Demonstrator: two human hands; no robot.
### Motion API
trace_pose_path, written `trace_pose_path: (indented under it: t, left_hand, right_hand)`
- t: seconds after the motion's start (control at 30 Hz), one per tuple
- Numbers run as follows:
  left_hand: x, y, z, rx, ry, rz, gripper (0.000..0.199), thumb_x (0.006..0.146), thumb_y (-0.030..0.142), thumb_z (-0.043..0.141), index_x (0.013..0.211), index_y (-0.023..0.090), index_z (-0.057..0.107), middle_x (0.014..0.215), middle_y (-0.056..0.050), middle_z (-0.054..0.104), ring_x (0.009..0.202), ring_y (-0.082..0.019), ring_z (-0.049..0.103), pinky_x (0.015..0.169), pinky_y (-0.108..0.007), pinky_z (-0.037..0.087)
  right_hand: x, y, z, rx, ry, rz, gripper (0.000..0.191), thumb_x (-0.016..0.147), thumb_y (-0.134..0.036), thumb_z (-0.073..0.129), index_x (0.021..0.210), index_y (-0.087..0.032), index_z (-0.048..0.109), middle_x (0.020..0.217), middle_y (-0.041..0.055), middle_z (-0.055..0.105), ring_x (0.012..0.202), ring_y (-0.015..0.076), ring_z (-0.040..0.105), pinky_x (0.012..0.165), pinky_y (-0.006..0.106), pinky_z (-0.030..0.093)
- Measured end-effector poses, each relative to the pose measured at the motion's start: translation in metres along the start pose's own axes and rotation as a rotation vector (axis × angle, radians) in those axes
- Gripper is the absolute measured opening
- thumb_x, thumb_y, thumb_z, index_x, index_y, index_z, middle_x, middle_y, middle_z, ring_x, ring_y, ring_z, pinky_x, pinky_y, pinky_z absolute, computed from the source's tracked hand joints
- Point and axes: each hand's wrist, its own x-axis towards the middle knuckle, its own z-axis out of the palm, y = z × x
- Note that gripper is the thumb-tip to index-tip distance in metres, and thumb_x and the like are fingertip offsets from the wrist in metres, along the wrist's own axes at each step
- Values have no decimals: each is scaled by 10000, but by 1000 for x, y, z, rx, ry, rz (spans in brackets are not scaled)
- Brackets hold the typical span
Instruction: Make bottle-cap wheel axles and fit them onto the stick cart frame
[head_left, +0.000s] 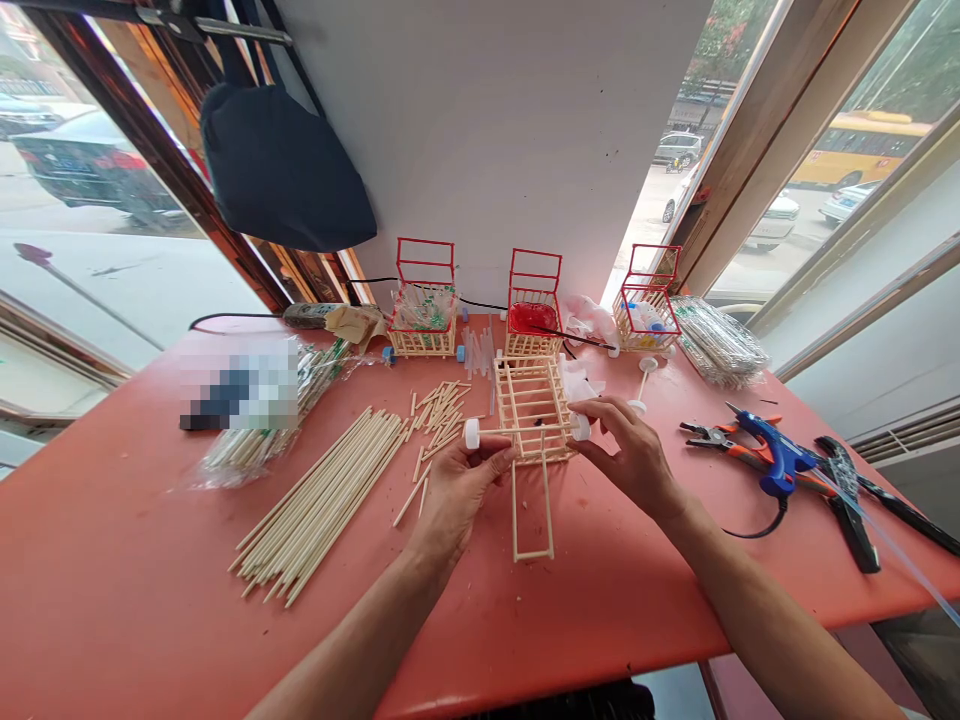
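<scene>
A small cart built of wooden sticks [529, 395] lies in front of me, with a long stick handle pointing towards me. Across its near end runs a stick axle with a white bottle cap at each end. My left hand [461, 490] grips the axle by the left bottle cap [472, 434], thumb against the frame. The right bottle cap [580, 427] is pinched between the thumb and fingers of my right hand [626, 455]. Another axle with white caps [645, 375] rests on the table beyond my right hand.
Finished stick carts with red handles [424, 320] stand along the wall. Long sticks [322, 505] and short cut pieces [442, 410] lie left. At right are a blue glue gun [780, 455], pliers [712, 437] and a wrapped bundle [720, 340], all on the red table [600, 620].
</scene>
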Motion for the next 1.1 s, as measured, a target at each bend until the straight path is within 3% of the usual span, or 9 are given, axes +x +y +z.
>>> trace_pose_path:
  t: [0.77,1.1]
  left_hand:
    - [1,-2,0,-6,3,-5,331,496,355,948,712,167,782,646,-10,712,529,-105,561,532,-249,468]
    - [0,1,1,-16,9,-18,358,457,363,962,692,170,772,626,-5,704,519,-106,563,519,-250,471]
  right_hand:
    - [0,2,1,-22,9,13,298,1005,-347,635,1292,-269,626,1072,95,706,969,258,686,856,398,594]
    - [-1,2,1,-38,9,-1,284,1009,-342,635,1274,-243,609,950,62,713,842,231,667,785,353,569]
